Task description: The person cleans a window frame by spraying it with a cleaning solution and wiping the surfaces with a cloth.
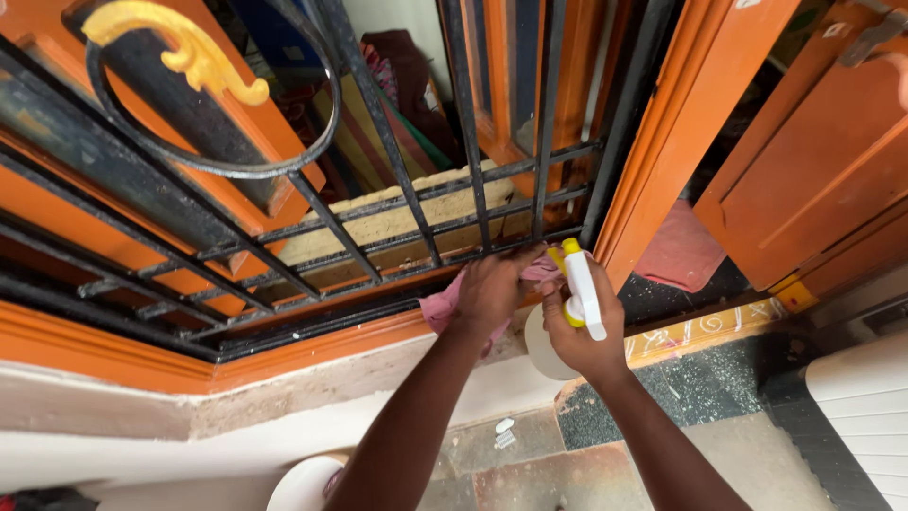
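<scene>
My left hand grips a pink cloth and presses it against the lowest bars of a black iron window grille. My right hand holds a spray bottle with a white and yellow trigger head, right beside the left hand. The bottle's pale body shows below my palm. Both hands sit at the grille's lower right corner, close to the orange wooden frame.
A yellow scroll ornament tops a black ring in the grille at upper left. An orange door stands at right with a pink mat at its foot. A white round object lies below; white ribbed plastic at lower right.
</scene>
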